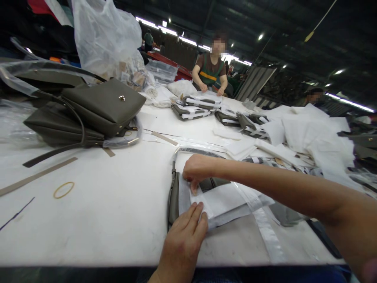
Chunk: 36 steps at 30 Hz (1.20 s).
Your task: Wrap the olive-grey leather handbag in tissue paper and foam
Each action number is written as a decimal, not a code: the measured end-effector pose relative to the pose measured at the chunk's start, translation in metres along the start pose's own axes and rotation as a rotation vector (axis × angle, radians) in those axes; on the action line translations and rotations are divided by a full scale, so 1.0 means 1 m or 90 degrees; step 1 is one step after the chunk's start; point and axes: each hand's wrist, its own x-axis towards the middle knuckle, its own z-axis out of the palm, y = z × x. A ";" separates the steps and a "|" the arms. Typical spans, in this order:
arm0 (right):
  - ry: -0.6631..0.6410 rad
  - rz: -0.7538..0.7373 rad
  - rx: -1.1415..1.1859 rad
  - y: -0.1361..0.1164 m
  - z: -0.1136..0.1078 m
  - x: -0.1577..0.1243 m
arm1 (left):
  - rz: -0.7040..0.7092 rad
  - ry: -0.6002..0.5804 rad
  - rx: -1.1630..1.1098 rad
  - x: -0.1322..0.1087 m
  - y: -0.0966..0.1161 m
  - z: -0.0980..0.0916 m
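Note:
In front of me on the white table lies an olive-grey handbag [174,196], partly covered by white wrapping sheets [226,200]. Its handle [173,167] is sleeved in clear plastic at the far side. My left hand [184,237] rests with fingers stretched out flat on the near left corner of the sheets. My right hand [196,173] reaches across from the right, fingers curled and closed, one fingertip down against the sheet near the bag's upper left. What it pinches, if anything, is hidden. A clear plastic strip [268,232] hangs over the bag's right side.
Several olive handbags [103,106] lie at the left. A rubber band [64,190] and a grey strip [38,177] are on the table [103,228]. Wrapped bags [200,106] lie ahead, near a co-worker [212,70]. White sheets [309,129] are heaped at the right.

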 end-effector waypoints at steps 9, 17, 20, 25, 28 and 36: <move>0.047 0.162 0.456 0.047 0.034 -0.002 | 0.018 0.050 0.036 0.004 0.002 -0.001; 0.144 0.179 0.527 -0.008 0.059 -0.043 | 0.021 0.049 0.038 0.004 0.003 -0.002; 0.142 0.214 0.605 -0.006 0.069 -0.033 | 0.033 0.049 0.046 0.004 0.002 -0.001; 0.173 0.185 0.734 0.014 0.084 -0.017 | 0.042 0.065 0.047 0.006 0.002 -0.002; 0.204 0.156 0.764 0.016 0.087 -0.021 | 0.031 0.053 0.037 0.007 0.004 -0.005; 0.568 0.260 0.634 -0.041 0.060 -0.052 | 0.017 0.029 0.015 0.009 0.007 -0.006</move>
